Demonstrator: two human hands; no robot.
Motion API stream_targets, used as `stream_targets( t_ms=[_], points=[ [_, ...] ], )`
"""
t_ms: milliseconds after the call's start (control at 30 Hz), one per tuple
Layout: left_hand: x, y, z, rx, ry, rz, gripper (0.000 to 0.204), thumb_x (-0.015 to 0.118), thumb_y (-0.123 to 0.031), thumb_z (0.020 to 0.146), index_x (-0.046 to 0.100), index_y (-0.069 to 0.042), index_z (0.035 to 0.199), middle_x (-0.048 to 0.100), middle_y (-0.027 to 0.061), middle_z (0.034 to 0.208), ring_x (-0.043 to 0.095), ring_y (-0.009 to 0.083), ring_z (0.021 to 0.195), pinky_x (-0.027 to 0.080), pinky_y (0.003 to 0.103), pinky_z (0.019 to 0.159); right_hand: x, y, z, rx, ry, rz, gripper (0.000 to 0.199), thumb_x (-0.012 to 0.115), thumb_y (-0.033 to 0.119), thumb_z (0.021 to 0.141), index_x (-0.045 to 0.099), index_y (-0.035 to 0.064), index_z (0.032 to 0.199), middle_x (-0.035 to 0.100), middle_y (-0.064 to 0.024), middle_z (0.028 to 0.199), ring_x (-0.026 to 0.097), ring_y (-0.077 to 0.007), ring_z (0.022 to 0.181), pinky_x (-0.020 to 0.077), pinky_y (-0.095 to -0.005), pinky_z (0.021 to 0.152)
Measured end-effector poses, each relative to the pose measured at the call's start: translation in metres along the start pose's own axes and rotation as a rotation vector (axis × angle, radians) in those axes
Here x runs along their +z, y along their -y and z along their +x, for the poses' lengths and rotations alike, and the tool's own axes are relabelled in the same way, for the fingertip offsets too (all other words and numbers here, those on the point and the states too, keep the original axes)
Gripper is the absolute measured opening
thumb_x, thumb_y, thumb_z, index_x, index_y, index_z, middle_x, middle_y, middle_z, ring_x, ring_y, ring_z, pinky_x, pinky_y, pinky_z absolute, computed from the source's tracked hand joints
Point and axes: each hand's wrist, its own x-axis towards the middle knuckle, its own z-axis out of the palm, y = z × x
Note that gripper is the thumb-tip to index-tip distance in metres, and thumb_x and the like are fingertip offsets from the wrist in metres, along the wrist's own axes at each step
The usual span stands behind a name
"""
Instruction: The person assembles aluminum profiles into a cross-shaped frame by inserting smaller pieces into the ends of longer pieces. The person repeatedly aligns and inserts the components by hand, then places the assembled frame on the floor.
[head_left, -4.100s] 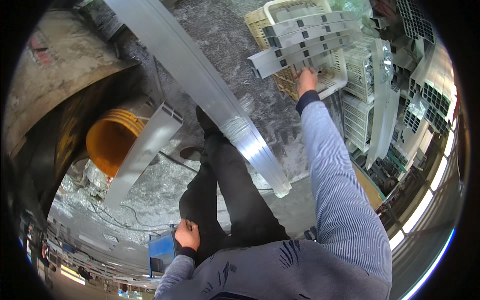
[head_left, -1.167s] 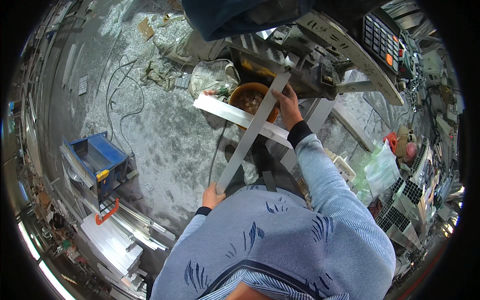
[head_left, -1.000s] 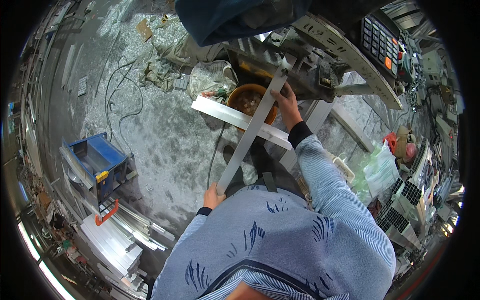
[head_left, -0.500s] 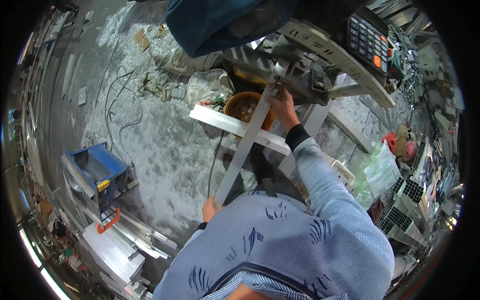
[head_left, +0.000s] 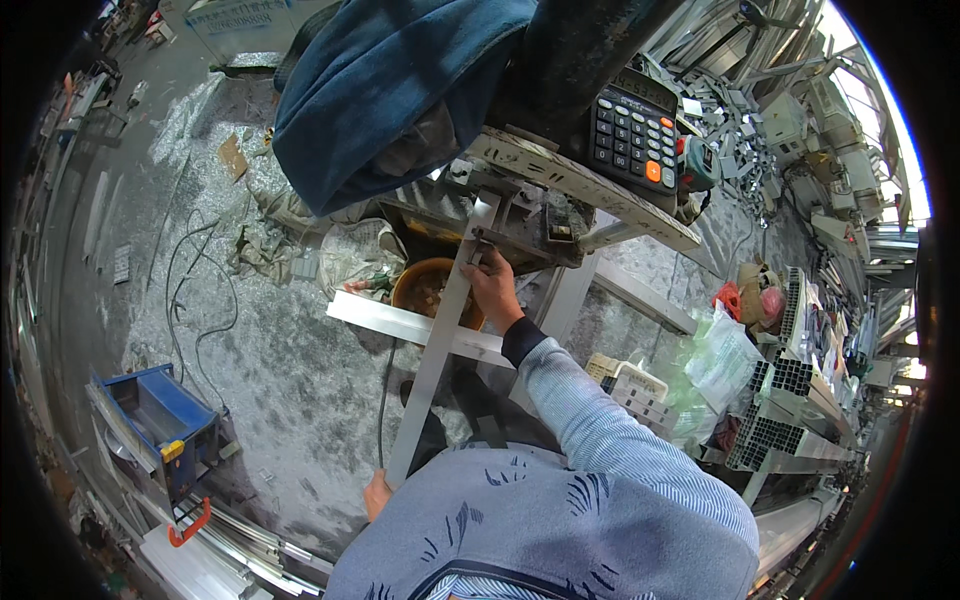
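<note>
A long flat silver metal bar (head_left: 437, 335) runs slantwise in front of me, its far end at a workbench machine. My right hand (head_left: 494, 288) is closed on the bar near that far end, beside a dark metal part of the machine. At the near end, my left hand (head_left: 377, 494) grips the bar's edge, its fingers partly hidden. A second silver bar (head_left: 375, 318) lies crosswise beneath the first. Below them stands a round orange-brown bucket (head_left: 408, 290) with small scraps inside.
A black calculator (head_left: 635, 140) rests on a worn white ledge (head_left: 560, 180), beside a blue cloth cover (head_left: 400, 90). To the left is a blue machine (head_left: 165, 415) with metal lengths. A cable (head_left: 235, 300) trails over the floor. Bundled profiles (head_left: 780, 410) and plastic wrap (head_left: 715, 370) lie right.
My view has tilted and turned right, so the bench, bar and bucket appear lower and farther left. Both hands keep their hold on the bar, which looks nearly unmoved against the machine.
</note>
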Motion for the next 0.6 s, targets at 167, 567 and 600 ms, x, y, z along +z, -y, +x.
stream_targets(
  t_ms=[167, 567, 600],
  points=[
    [0.004, 0.014, -0.003, 0.008, -0.016, 0.056, 0.038, 0.073, -0.024, 0.082, 0.060, 0.002, 0.106, 0.065, 0.0329, 0.085, 0.065, 0.0536, 0.085, 0.049, 0.054, 0.070, -0.001, -0.002, 0.001, -0.051, -0.065, -0.070, 0.032, 0.067, 0.000, 0.092, 0.064, -0.0012, 0.123, 0.072, -0.0096, 0.104, 0.069, -0.0162, 0.087, 0.0556, -0.0313, 0.077],
    [-0.024, -0.018, -0.022, 0.113, -0.088, 0.001, 0.042, 0.078, -0.021, 0.080, 0.060, 0.000, 0.111, 0.068, 0.0280, 0.091, 0.068, 0.0490, 0.086, 0.053, 0.050, 0.071, 0.016, 0.017, -0.012, -0.035, -0.122, -0.058, 0.027, 0.067, 0.001, 0.094, 0.065, -0.0007, 0.122, 0.074, -0.0074, 0.095, 0.068, -0.0112, 0.081, 0.0542, -0.0265, 0.071],
    [-0.026, -0.020, -0.021, 0.127, -0.080, -0.006, 0.041, 0.078, -0.019, 0.079, 0.060, 0.000, 0.111, 0.068, 0.0277, 0.091, 0.068, 0.0488, 0.087, 0.054, 0.049, 0.072, 0.018, 0.017, -0.013, -0.048, -0.142, -0.055, 0.027, 0.068, 0.001, 0.094, 0.065, -0.0008, 0.121, 0.074, -0.0073, 0.095, 0.068, -0.0109, 0.081, 0.0542, -0.0264, 0.071]
  ],
)
